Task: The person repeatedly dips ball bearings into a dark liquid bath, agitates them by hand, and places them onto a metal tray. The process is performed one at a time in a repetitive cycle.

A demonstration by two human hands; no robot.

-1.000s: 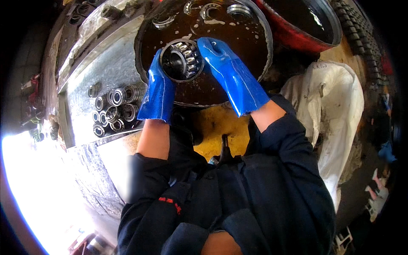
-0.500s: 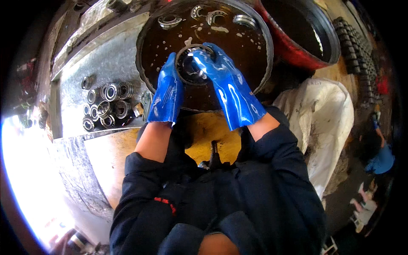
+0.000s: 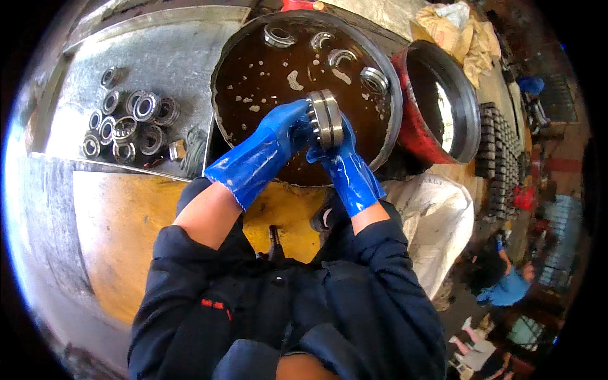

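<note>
A steel roller bearing [image 3: 327,119] is held up over a round drum [image 3: 218,104] of brown liquid, its outer ring turned on edge. My left hand [image 3: 286,125], in a blue rubber glove, grips it from the left, the fingertips partly hidden behind it. From below and the right, my right hand [image 3: 340,152] closes round the same bearing in a matching glove. Several other bearings lie in the liquid at the far side, among them one bearing [image 3: 279,37] at the far left and another bearing [image 3: 374,80] by the right wall. Pale foam patches float there.
Left of the drum, a metal tray [image 3: 171,54] carries a cluster of bearings [image 3: 126,123], with a wooden-handled brush [image 3: 177,150] near its corner. A red drum [image 3: 405,104] stands at the right, above a white sack [image 3: 437,209]. Stacked dark parts [image 3: 497,152] and a person in blue [image 3: 506,286] are farther right.
Both hands have turned the bearing from facing up to standing on edge. My view has shifted, so the tray and the bearings in the drum show more fully.
</note>
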